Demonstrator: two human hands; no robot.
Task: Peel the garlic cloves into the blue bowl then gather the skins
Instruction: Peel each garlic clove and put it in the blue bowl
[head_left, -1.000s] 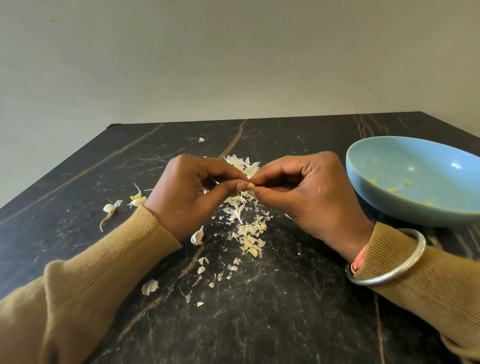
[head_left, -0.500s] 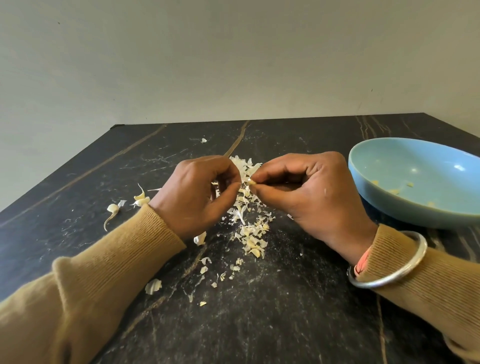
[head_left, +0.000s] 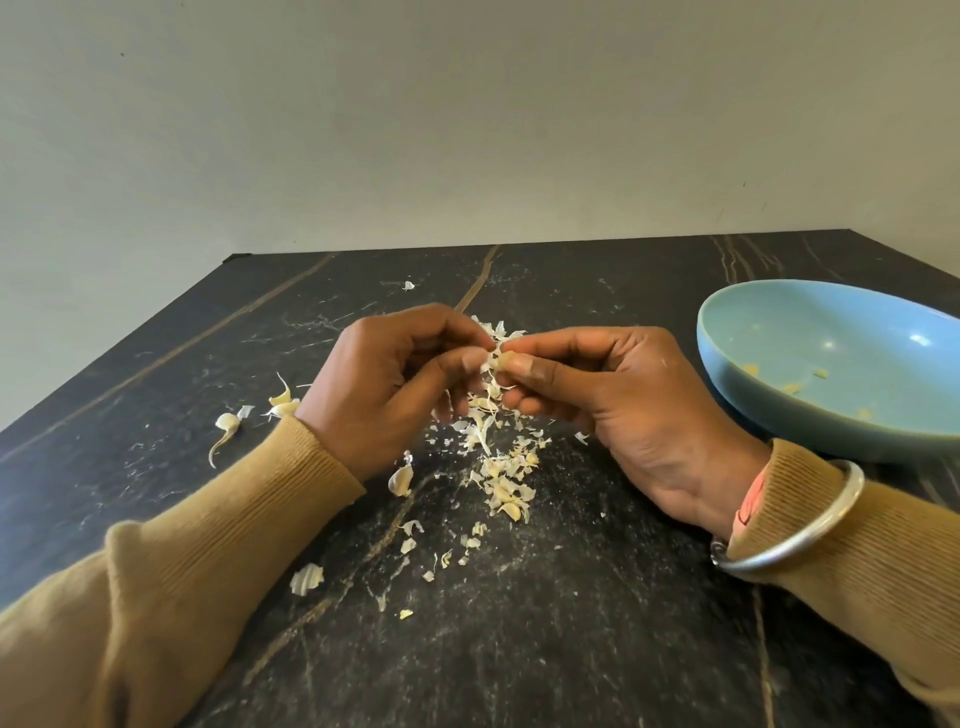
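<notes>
Dark marbled bench (head_left: 571, 649) carries everything. The blue bowl (head_left: 810, 317) sits at the right edge of view, just beyond the right wrist, and holds only a few small yellow bits (head_left: 750, 370). Too small to tell whether they are whole peeled cloves or scraps, so few cloves look done. Left hand (head_left: 384, 384) and right hand (head_left: 623, 395) meet above the middle of the bench, both raised off it. Each grip is narrow, thumb against forefinger. The right pinches the garlic clove (head_left: 503, 359); the left pinches at that clove's near tip, seemingly on a flake of skin. So the task's thing is in the air between the two hands, over the skins and well left of the bowl. Skins (head_left: 506, 483) lie in a loose trail under and in front of the hands, with stray flakes spread toward the camera and one far back; nothing is gathered. Unpeeled-looking cloves remain: a loose pair (head_left: 283, 405) beside the left wrist, one with a long tail (head_left: 227, 422) further left, one (head_left: 401, 480) under the left wrist. Judgement: mid-peel, roughly the middle of the task. Left to do: finish this clove, drop it in the bowl, peel the rest, gather the skins.
</notes>
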